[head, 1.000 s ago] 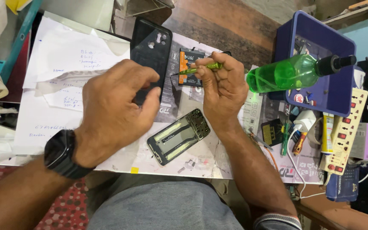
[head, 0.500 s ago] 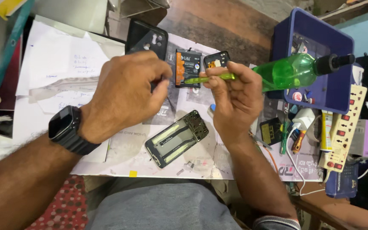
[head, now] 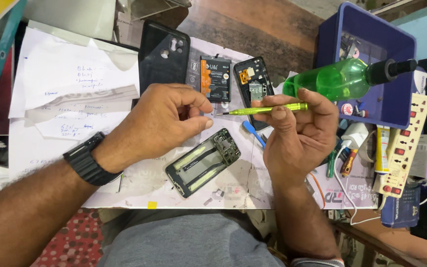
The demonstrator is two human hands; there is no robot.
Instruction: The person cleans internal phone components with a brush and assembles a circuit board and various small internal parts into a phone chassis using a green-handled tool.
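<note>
**Two hands hovering over an opened phone**

I am seeing the right hand [head: 297,133] pinching a green screwdriver [head: 268,109] between thumb and fingers, its shaft lying level and its tip pointing left toward the left hand [head: 166,123]. The left hand's thumb and forefinger are closing together near that tip; whether they are holding anything small, I cannot tell. A black watch [head: 87,159] is sitting on the left wrist.

The opened phone frame [head: 203,161] is lying tilted on the mat below and between both hands, touched by neither. Above the hands, a black back cover [head: 163,54], an orange-and-black battery [head: 215,78] and a second opened phone [head: 253,81] are lying side by side.

Edges: the near table edge [head: 174,206] is running just below the phone frame, leaving little room there. Loose handwritten papers [head: 70,84] are covering the left side. On the right, a white power strip [head: 404,143] and cables are crowding the margin.

Containers: a blue plastic bin [head: 396,99] is standing at the upper right, holding small parts I cannot make out; a green bottle [head: 342,79] with a black cap is lying across its front rim.
</note>
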